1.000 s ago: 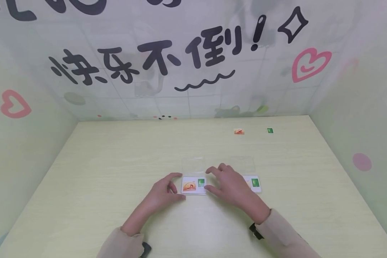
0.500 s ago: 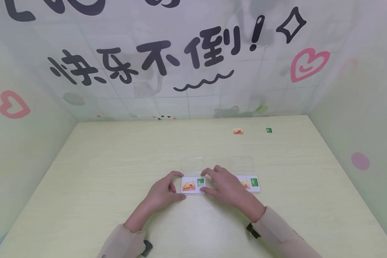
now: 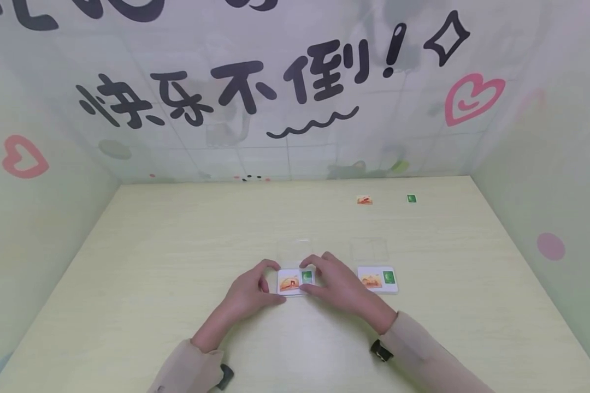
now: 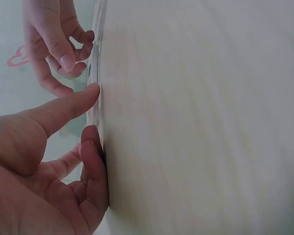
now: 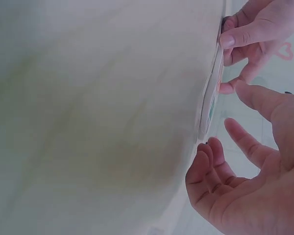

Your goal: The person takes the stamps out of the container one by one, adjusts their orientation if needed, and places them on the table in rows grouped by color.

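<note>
A white card (image 3: 289, 273) bearing an orange picture stamp (image 3: 289, 283) and a green stamp (image 3: 307, 277) lies in a flat clear plastic case on the table. The case's transparent lid (image 3: 295, 248) lies folded back beyond it. My left hand (image 3: 249, 287) holds the case at its left end, thumb on the near edge and index finger at the far edge. Over the right end of the card, my right hand (image 3: 343, 288) hovers with thumb and index finger spread apart around the green stamp. In the right wrist view, the right thumb (image 5: 257, 98) is close to the card's face.
A second card (image 3: 377, 279) with an orange and a green stamp lies to the right, its clear lid (image 3: 369, 250) folded back. Farther off on the table (image 3: 201, 229) are a loose orange stamp (image 3: 365, 200) and a loose green stamp (image 3: 411, 198). Printed walls enclose the table.
My right hand has moved left, from beside the card's right edge to over the green stamp, uncovering the second card. My left hand keeps its hold on the case.
</note>
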{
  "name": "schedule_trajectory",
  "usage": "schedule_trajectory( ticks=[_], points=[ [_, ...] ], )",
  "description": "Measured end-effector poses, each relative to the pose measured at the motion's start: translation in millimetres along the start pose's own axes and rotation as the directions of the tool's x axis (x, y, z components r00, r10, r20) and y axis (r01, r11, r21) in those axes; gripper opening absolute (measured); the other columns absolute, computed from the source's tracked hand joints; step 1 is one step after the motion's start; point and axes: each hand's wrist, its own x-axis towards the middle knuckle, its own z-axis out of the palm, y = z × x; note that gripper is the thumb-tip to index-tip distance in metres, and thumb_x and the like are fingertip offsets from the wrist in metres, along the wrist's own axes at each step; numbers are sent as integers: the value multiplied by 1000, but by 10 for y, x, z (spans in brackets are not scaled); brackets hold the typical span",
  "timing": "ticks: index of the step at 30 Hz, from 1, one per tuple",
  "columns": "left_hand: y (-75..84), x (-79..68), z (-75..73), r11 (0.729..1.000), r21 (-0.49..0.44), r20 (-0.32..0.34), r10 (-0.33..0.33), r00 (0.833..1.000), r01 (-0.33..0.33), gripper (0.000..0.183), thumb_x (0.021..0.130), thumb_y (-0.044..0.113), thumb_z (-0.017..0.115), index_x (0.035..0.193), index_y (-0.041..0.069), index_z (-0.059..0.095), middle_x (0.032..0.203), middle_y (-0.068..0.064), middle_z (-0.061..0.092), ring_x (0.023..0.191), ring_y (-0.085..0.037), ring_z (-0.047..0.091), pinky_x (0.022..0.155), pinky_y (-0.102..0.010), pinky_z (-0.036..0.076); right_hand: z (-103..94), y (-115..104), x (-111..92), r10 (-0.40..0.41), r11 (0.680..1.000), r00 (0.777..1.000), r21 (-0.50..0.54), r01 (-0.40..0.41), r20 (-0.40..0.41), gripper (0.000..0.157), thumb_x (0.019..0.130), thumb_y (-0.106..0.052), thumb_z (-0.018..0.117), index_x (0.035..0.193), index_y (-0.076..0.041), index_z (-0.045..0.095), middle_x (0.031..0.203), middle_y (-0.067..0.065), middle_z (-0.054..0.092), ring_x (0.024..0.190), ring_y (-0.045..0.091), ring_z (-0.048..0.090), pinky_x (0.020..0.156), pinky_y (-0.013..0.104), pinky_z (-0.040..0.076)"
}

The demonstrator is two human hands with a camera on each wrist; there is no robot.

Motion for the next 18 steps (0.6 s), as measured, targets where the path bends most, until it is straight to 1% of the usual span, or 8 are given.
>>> schedule_trajectory(
  ticks=[7,10,14,18],
  points=[
    [-9,13,11,1000,14,-1,1,1000,-1,59,81,12,91,132,12,62,76,-1,53,67,-16,45,62,-29,35,40,18,29,-13,994,999,109,16,-33,35,90,-16,85,121,-12,72,96,7,54,85,17,47,70,27,39],
    [-8,11,4,1000,24,0,3,1000,-3,60,81,12,91,132,12,61,75,-1,53,66,-16,45,61,-29,35,50,26,38,-24,989,999,142,28,-31,34,89,-15,86,119,-10,72,95,8,54,84,17,47,70,26,39],
    [-13,10,4,1000,30,4,-4,1000,4,59,81,13,91,132,12,62,75,-1,53,65,-15,45,61,-28,35,72,33,51,-29,986,999,163,34,-34,32,88,-14,86,118,-9,73,94,8,54,84,18,46,71,26,39],
    [-8,3,5,1000,26,4,6,1000,-7,59,81,13,91,132,12,62,74,-1,53,65,-16,45,60,-28,35,112,38,68,-11,986,999,168,19,-46,30,87,-12,87,114,-10,74,93,8,52,88,18,44,73,27,37]
  ],
)
